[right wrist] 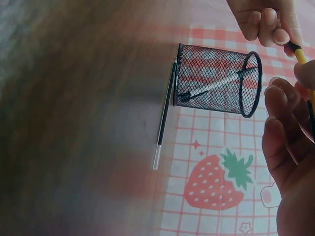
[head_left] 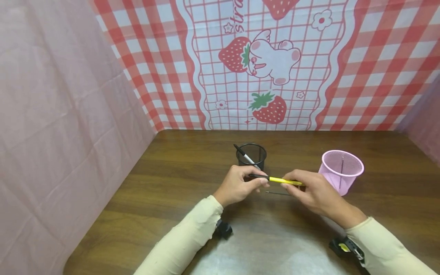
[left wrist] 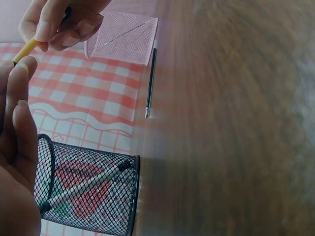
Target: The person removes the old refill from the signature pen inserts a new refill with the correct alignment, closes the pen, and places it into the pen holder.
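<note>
so far one pen (head_left: 245, 154) stands in the black cup (head_left: 251, 155); both hands, left hand (head_left: 238, 188) and right hand (head_left: 314, 193), pinch the yellow pen (head_left: 280, 180), perhaps uncapping it, while a refill (head_left: 277, 193) waits on the table (head_left: 172, 183).

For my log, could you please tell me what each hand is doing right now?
Left hand: pinching the black end of the yellow pen.
Right hand: gripping the pen's yellow barrel.

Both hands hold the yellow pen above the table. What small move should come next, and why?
Probably pull the hands apart: the left hand pinches the black end and the right hand the barrel of the yellow plastic pen, while a thin dark refill lies on the brown wooden table beneath.
</note>
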Tool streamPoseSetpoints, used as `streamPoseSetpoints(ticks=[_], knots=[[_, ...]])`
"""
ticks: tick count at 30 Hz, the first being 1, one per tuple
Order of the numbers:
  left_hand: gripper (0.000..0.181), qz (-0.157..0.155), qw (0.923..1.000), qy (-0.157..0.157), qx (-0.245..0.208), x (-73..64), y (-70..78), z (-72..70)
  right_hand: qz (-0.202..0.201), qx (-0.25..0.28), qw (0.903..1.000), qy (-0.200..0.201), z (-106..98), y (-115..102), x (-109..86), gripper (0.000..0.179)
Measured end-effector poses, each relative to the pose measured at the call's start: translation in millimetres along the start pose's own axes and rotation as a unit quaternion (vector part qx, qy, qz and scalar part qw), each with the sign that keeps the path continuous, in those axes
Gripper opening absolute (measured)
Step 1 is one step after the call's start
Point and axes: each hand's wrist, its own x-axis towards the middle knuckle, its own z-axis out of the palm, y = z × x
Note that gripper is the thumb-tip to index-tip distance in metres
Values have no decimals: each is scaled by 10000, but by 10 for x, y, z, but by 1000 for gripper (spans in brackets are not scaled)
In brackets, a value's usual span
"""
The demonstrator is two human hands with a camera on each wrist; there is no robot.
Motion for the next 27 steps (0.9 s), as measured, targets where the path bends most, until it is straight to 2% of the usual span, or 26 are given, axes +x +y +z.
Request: streamPoseSetpoints(ticks=[5, 10, 17, 27], knots=[[10, 137, 9999, -57, 22, 2, -18, 19, -69, 89, 9999, -38, -17, 8, -28, 33], [10, 131, 9999, -30, -101, 0, -34, 19, -22, 68, 9998, -212, -27, 15, -12, 30], [14, -201, 9963, 100, -833, -44, -60, -1, 295, 13, 9994, -189, 29, -22, 7, 25], [21, -390, 9950, 264, -875, 3, -32, 29, 428, -17, 9990, -154, -3, -40, 13, 23]])
